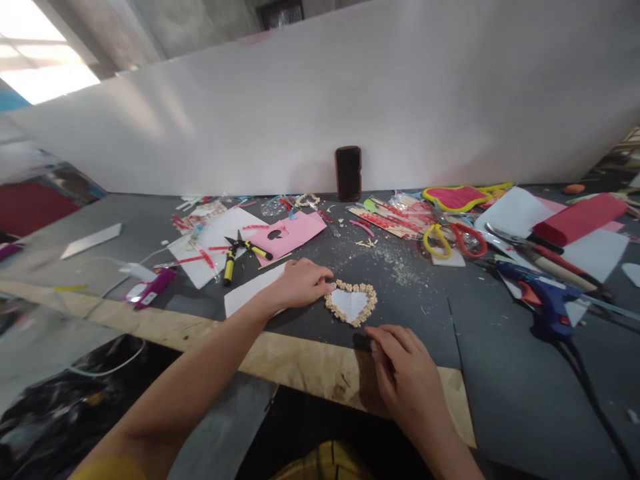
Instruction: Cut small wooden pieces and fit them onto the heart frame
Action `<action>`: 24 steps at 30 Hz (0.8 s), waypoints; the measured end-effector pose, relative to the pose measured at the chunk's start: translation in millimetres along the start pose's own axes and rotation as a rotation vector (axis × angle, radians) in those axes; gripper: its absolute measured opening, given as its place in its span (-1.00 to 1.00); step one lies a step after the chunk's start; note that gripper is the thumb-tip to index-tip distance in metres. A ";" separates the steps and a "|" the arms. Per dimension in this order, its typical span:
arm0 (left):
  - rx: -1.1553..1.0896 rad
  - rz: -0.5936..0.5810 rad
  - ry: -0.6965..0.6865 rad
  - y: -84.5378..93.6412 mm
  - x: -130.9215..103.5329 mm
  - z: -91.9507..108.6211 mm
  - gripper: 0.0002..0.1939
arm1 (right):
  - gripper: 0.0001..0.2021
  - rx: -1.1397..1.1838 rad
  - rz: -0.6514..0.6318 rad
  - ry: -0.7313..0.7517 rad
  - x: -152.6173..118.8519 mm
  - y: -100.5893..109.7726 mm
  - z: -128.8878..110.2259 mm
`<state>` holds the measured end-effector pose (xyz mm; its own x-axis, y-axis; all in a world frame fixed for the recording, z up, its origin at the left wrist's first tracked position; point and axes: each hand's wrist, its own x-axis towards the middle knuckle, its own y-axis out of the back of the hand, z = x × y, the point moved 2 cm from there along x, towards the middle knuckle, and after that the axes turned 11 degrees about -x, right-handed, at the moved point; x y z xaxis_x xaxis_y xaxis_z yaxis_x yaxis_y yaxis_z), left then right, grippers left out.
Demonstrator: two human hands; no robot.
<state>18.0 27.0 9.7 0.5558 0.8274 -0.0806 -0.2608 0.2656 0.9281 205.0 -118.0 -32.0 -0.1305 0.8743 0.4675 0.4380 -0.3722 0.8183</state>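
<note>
A white paper heart (351, 304) lies flat on the dark table, edged with small beige pieces. At the heart's upper left edge are the fingertips of my left hand (303, 283), its fingers bent and close together; what they pinch, if anything, is too small to make out. My right hand (404, 363) rests near the table's front edge, just below the heart's lower right, with its fingers loosely curved and nothing visible in them. Part of a white paper sheet (250, 291) shows beneath my left hand and wrist.
Pliers (234, 257) lie at the left by pink paper (295, 235). A purple glue gun (149, 288) is farther left. A phone (349, 173) leans on the white partition (400, 100). Scissors (437, 241), a blue glue gun (550, 303) and a red roll (583, 219) are at the right.
</note>
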 end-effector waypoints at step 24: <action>0.125 0.137 -0.237 -22.1 -38.4 -2.7 -0.37 | -0.75 0.014 0.006 -0.002 -0.9 2.2 -1.7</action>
<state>0.3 -9.3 -8.8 0.6944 0.7092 0.1221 -0.2549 0.0838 0.9633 204.5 -120.2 -30.1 -0.1263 0.8728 0.4714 0.4507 -0.3728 0.8111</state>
